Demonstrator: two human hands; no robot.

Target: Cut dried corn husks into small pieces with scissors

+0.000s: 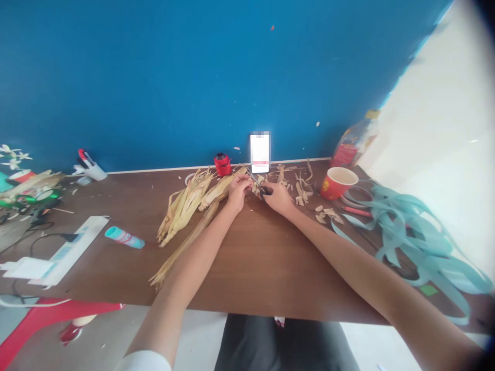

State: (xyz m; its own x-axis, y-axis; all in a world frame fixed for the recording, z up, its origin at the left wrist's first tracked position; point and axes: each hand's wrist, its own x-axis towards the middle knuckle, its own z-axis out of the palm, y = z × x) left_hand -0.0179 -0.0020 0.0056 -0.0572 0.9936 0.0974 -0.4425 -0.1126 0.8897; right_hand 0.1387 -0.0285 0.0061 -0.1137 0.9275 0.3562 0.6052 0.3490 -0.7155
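My right hand [277, 197] is closed on dark-handled scissors [263, 191], whose blades point up and left toward my left hand. My left hand [240, 189] has its fingers pinched together near the blade tips; what they hold is too small to make out. Bundles of dry corn husk [189, 198] lie to the left of my left hand, one reaching up beside it. Small cut husk pieces [302, 188] are scattered around and to the right of my right hand. Behind the hands a lit phone [260, 153] leans upright on the blue wall.
A red ribbon roll [222, 165] stands at the wall. On the right are a red paper cup [339, 183], a bottle [353, 141] and tangled teal ribbon [417, 232]. Leftward lie a blue tube [124, 237], a power strip [73, 252] and a white pen cup [95, 171].
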